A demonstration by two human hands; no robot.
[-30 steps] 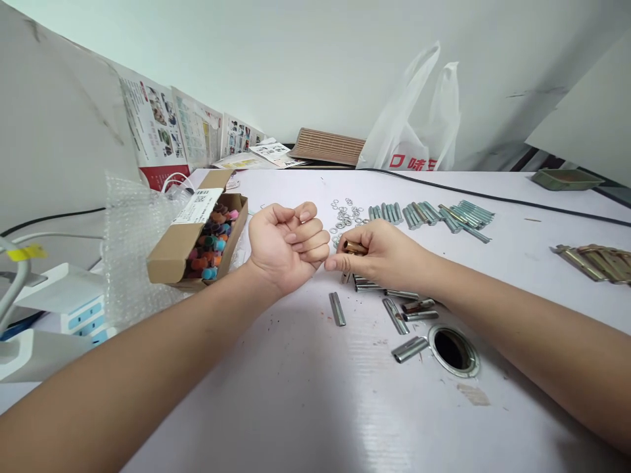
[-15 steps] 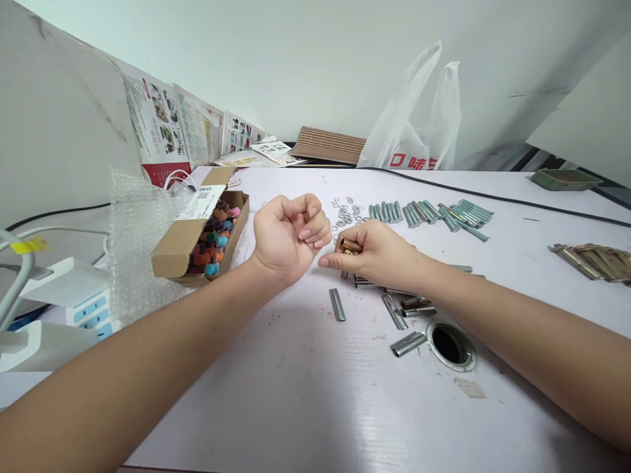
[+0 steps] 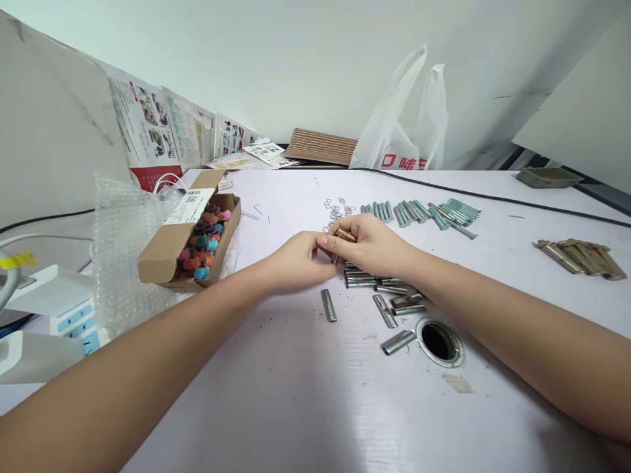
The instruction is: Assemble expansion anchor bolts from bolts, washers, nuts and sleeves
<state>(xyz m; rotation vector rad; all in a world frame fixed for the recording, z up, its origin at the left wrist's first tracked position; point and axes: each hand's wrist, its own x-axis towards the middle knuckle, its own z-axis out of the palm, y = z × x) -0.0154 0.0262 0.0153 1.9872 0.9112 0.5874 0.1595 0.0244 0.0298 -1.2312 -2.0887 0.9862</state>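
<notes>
My right hand (image 3: 377, 244) is closed around brass-coloured metal tubes (image 3: 346, 234), with its thumb lying across them. Against it from the left, my left hand (image 3: 300, 264) grips the lower end of these pieces; most of its fingers are hidden. Just below the hands lie shiny silver metal tubes (image 3: 361, 282) in a loose pile. One separate silver tube (image 3: 328, 305) rests nearer to me, and another silver tube (image 3: 398, 342) is by the round hole. Behind the hands, small metal rings (image 3: 337, 213) are scattered on the white table (image 3: 276, 394).
Zinc-coloured bolts (image 3: 417, 211) lie in rows at the back, and yellowish bolts (image 3: 582, 258) at the right. A round cable hole (image 3: 438, 341) opens in the tabletop. At left stand a cardboard box (image 3: 165, 253) of colourful caps, bubble wrap (image 3: 123, 256) and a power strip (image 3: 76, 322).
My left hand has turned over from a palm-up loose fist and moved right and down to meet my right hand at the brass-coloured tubes. The whole view has shifted slightly.
</notes>
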